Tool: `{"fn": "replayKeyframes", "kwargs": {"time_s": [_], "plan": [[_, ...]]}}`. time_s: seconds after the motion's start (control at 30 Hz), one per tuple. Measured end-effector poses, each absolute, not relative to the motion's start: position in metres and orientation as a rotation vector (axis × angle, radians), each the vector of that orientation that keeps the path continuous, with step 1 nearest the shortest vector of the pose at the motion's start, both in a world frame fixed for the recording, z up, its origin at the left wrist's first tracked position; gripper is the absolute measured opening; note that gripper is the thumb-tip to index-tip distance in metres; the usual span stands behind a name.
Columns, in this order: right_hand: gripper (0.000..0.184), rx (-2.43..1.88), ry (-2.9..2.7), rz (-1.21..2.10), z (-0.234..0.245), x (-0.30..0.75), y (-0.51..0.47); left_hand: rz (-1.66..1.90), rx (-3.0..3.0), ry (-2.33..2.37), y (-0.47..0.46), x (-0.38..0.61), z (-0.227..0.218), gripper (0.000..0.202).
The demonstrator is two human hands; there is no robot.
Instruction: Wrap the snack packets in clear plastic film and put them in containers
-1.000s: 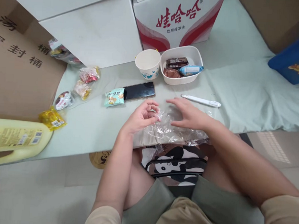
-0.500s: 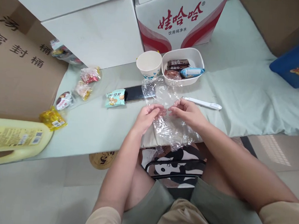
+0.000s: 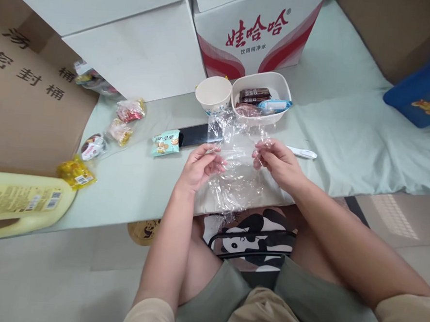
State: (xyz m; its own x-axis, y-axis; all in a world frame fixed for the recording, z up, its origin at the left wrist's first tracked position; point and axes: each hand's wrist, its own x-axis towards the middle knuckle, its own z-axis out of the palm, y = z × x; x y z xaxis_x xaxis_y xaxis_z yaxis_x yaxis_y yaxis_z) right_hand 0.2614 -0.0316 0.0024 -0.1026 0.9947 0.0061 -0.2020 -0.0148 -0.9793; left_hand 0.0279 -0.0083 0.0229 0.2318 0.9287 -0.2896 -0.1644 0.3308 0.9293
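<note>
A crinkled clear plastic bag stretches between my two hands, its lower part over the table's front edge. My left hand pinches its left side, fingers curled. On the other side my right hand grips the film between thumb and fingers. Behind the bag stand a white paper cup and a white plastic tub with several wrapped snacks in it. A dark phone lies left of the bag, partly seen through the film, with a mint-green snack packet at its left end.
A white pen-like tool lies by my right hand, partly hidden. Several small packets, among them a yellow one, lie at the left near a pale yellow jug. White boxes stand behind; a blue container is at right.
My hands have moved apart, left hand leftward and right hand rightward, spreading the clear plastic bag wider. My right hand now covers more of the white tool.
</note>
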Motion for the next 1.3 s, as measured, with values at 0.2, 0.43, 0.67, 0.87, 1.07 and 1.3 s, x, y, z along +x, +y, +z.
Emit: {"fn": "replayKeyframes", "kwargs": {"time_s": [0.2,0.43,0.67,0.87,1.07,1.3], "plan": [[0.006,-1.265,-1.118,1.081,-0.012,0.271,-0.024,0.916,0.978,1.105,0.000,0.031,0.012,0.032],[0.035,-1.240,-1.069,0.989,-0.016,0.274,-0.021,0.973,1.347,1.184,-0.002,0.040,0.001,0.028],[0.067,-1.168,-1.186,1.462,-0.003,0.266,-0.027,1.122,1.191,0.911,-0.014,0.043,0.012,0.060],[0.065,-1.126,-1.009,1.322,0.000,0.260,-0.026,0.797,0.966,0.976,-0.014,0.053,0.010,0.040],[0.029,-1.185,-1.202,1.534,0.003,0.262,-0.027,0.882,0.968,1.095,-0.008,0.054,0.008,0.029],[0.030,-1.140,-1.275,1.526,0.005,0.267,-0.032,0.888,1.017,1.094,-0.007,0.040,0.012,0.044]]}}
